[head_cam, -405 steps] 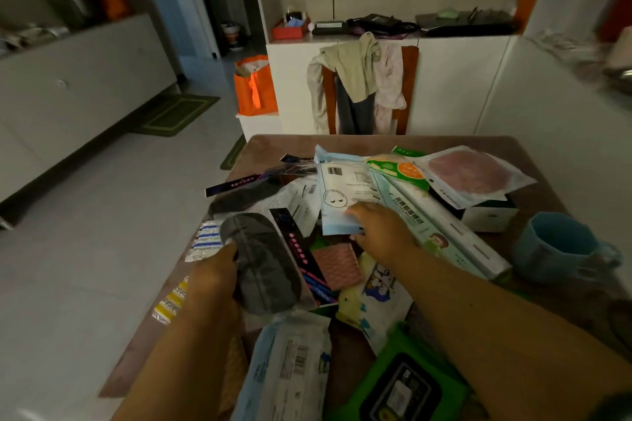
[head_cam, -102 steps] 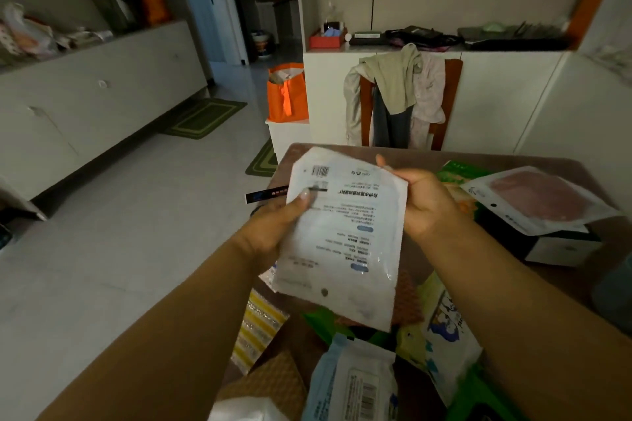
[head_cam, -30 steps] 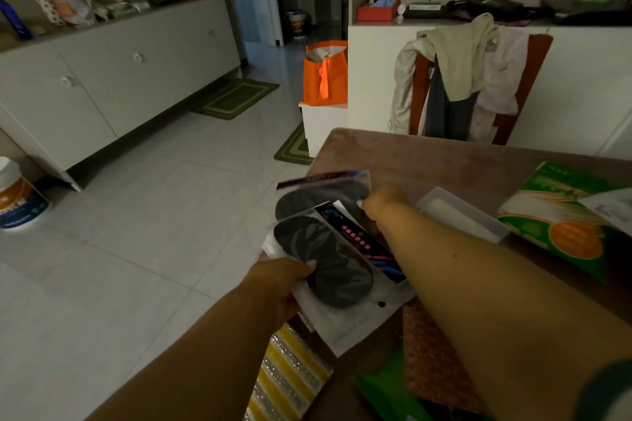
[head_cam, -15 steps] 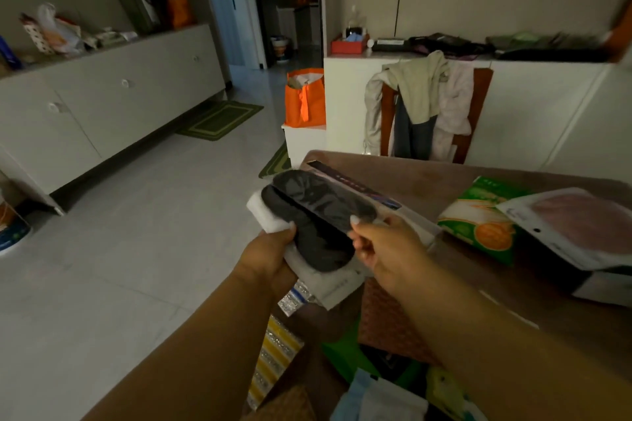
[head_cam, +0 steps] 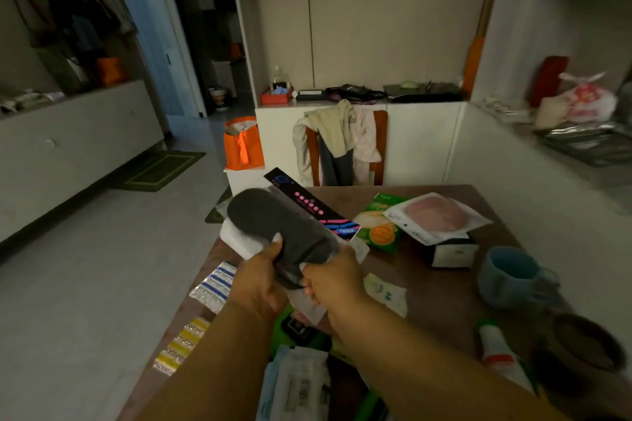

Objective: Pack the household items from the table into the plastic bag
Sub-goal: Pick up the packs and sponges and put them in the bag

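I hold a stack of flat packets [head_cam: 273, 225] in the air above the table's left part: dark grey pads in clear wrap, white packets under them, a long black card with pink dots on top. My left hand [head_cam: 256, 284] grips the stack's near left edge, thumb on top. My right hand [head_cam: 333, 284] grips its near right corner. On the brown table [head_cam: 441, 297] lie a green-orange packet [head_cam: 379, 225], a pink pad packet [head_cam: 434, 217], a blue-striped packet [head_cam: 213, 285] and a yellow-striped packet [head_cam: 181, 345]. I see no plastic bag for packing.
A blue mug [head_cam: 513, 278], a dark bowl [head_cam: 581, 349] and a white tube [head_cam: 496, 352] stand at the table's right. A small box [head_cam: 451, 251] sits under the pink packet. Beyond the table are a chair with clothes [head_cam: 342, 143] and an orange bag [head_cam: 242, 143].
Both hands have raised the stack of packets and drawn it nearer. My right hand moved from the stack's top edge to its near right corner.
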Available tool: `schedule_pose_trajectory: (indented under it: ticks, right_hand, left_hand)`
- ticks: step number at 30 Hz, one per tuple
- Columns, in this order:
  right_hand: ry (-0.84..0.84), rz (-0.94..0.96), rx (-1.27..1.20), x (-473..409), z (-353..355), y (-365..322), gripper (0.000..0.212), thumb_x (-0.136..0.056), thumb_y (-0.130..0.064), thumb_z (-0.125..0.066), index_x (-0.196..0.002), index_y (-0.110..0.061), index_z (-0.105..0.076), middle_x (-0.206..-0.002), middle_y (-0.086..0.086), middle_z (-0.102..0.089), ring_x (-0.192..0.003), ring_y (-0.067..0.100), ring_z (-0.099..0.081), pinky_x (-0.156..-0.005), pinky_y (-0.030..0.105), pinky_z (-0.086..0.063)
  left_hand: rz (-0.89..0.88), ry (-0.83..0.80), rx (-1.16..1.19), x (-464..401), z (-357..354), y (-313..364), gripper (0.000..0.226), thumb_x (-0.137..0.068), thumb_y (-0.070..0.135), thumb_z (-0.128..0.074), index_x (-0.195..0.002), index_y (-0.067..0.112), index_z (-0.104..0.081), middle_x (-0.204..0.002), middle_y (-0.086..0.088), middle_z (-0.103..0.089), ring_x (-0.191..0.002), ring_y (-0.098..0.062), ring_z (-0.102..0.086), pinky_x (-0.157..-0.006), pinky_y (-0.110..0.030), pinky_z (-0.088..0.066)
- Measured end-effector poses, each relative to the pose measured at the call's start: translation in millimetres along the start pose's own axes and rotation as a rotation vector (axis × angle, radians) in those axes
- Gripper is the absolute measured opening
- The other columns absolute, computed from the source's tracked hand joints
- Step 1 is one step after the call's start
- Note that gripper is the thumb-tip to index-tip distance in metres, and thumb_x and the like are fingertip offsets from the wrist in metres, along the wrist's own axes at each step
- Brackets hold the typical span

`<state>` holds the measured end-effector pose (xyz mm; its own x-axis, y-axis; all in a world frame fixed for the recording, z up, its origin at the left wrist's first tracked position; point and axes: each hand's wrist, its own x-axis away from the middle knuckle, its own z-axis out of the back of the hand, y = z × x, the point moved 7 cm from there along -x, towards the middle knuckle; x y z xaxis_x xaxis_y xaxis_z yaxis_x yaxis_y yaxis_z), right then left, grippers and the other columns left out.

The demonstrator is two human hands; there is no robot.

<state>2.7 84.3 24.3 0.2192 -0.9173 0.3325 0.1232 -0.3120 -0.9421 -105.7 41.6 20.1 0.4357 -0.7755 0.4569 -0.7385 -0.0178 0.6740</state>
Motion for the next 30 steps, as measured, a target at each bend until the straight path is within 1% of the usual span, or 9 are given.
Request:
schedule_pose_trajectory:
  ticks: [5, 8, 11, 13, 17, 20, 23, 27, 30]
  right_hand:
    - [0.274, 0.043, 0.062, -15, 73, -1, 0.053, -0.086, -0.04, -0.059, -0.127, -0.009, -0.045, -0.116, 0.011, -0.06, -0.089, 0.025, -0.059, -0.072, 0.032, -0.044]
    - [0.313, -0.019, -0.032, -52, 116, 3, 0.042, -0.085, -0.032, -0.058, -0.115, -0.002, -0.06, -0.115, 0.017, -0.065, -0.097, 0.034, -0.063, -0.083, 0.042, -0.053]
    - [0.297, -0.175, -0.164, -92, 147, 18, 0.043, -0.095, -0.026, -0.049, -0.13, -0.003, -0.05, -0.13, 0.02, -0.055, -0.109, 0.033, -0.056, -0.096, 0.045, -0.047]
    - [0.305, -0.244, -0.209, -115, 164, 29, 0.043, -0.095, -0.028, -0.05, -0.13, -0.003, -0.049, -0.125, 0.021, -0.055, -0.105, 0.033, -0.056, -0.093, 0.045, -0.049]
    - [0.377, -0.334, -0.349, -152, 183, 49, 0.044, -0.089, -0.034, -0.059, -0.122, -0.006, -0.051, -0.086, 0.015, -0.058, -0.077, 0.027, -0.062, -0.065, 0.04, -0.055]
    - [0.384, -0.337, -0.358, -170, 187, 57, 0.043, -0.09, -0.026, -0.06, -0.125, -0.003, -0.05, -0.077, 0.012, -0.055, -0.065, 0.022, -0.06, -0.062, 0.035, -0.057]
    - [0.337, -0.266, -0.321, -182, 185, 48, 0.038, -0.095, -0.012, -0.047, -0.132, -0.001, -0.044, -0.083, 0.008, -0.054, -0.068, 0.019, -0.056, -0.055, 0.027, -0.051]
    - [0.325, -0.137, -0.333, -181, 173, 10, 0.038, -0.091, -0.012, -0.054, -0.127, 0.0, -0.049, -0.091, 0.006, -0.056, -0.077, 0.017, -0.056, -0.072, 0.03, -0.054]
    - [0.228, 0.018, -0.52, -160, 159, -30, 0.029, -0.089, -0.007, -0.056, -0.117, -0.001, -0.054, -0.113, 0.016, -0.061, -0.094, 0.023, -0.064, -0.073, 0.031, -0.057]
  left_hand:
    - [0.067, 0.073, -0.063, -3, -10, -19, 0.035, -0.091, 0.02, -0.06, -0.122, 0.005, -0.059, -0.129, -0.018, -0.06, -0.116, -0.037, -0.055, -0.104, -0.053, -0.04]
    - [0.112, 0.066, -0.076, -7, -15, -32, 0.025, -0.089, 0.016, -0.062, -0.111, 0.006, -0.061, -0.115, -0.017, -0.063, -0.097, -0.037, -0.06, -0.087, -0.054, -0.046]
    - [0.154, 0.036, -0.127, -18, -18, -47, 0.014, -0.09, 0.014, -0.059, -0.101, 0.006, -0.062, -0.102, -0.017, -0.063, -0.083, -0.036, -0.059, -0.079, -0.054, -0.044]
    - [0.204, -0.002, -0.16, -28, -18, -58, 0.011, -0.09, 0.012, -0.057, -0.099, 0.008, -0.063, -0.101, -0.019, -0.064, -0.086, -0.039, -0.058, -0.083, -0.058, -0.042]
    - [0.306, -0.049, -0.26, -51, -10, -79, 0.01, -0.087, 0.016, -0.059, -0.094, 0.011, -0.064, -0.098, -0.022, -0.065, -0.089, -0.044, -0.057, -0.092, -0.067, -0.035]
    - [0.325, -0.087, -0.292, -62, -2, -89, 0.015, -0.085, 0.015, -0.059, -0.099, 0.013, -0.066, -0.093, -0.024, -0.071, -0.091, -0.043, -0.06, -0.092, -0.066, -0.038]
    - [0.279, -0.112, -0.242, -70, 5, -91, 0.019, -0.086, 0.008, -0.057, -0.101, 0.013, -0.067, -0.088, -0.023, -0.074, -0.081, -0.039, -0.069, -0.07, -0.054, -0.049]
    - [0.271, -0.164, -0.264, -71, 5, -89, 0.022, -0.085, 0.009, -0.058, -0.076, 0.01, -0.079, -0.086, -0.022, -0.075, -0.072, -0.037, -0.072, -0.07, -0.05, -0.049]
    - [0.271, -0.181, -0.264, -67, 7, -89, 0.02, -0.088, 0.01, -0.056, -0.087, 0.007, -0.076, -0.091, -0.021, -0.074, -0.084, -0.036, -0.069, -0.072, -0.049, -0.049]
